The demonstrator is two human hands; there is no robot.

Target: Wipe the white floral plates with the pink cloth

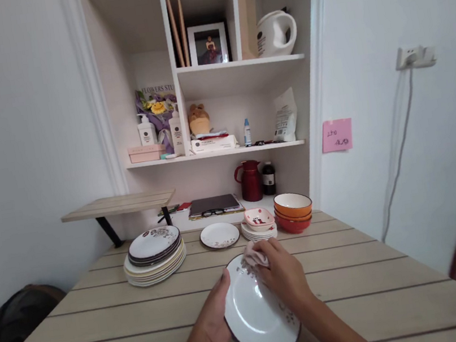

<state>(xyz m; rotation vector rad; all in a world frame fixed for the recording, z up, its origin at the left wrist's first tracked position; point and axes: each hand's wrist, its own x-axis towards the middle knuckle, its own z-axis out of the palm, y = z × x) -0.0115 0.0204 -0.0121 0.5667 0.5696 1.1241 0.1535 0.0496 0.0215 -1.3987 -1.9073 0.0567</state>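
A white plate [253,316] with a dark rim and a brown flower pattern is tilted up over the near middle of the table. My left hand [215,316] grips its left edge, thumb along the rim and the other fingers hidden behind. Bunched in my right hand [284,274] is a pale pink cloth [254,255], pressed against the plate's upper face near the rim. Just beyond lies a smaller flowered plate [219,234], flat on the table.
Stacked plates [154,253] stand at the left, below a small raised shelf [119,204]. Small dishes [259,220] and orange and red bowls [294,212] are piled at the back right. Behind them are a closed laptop [213,204], glasses and a red jug [250,181].
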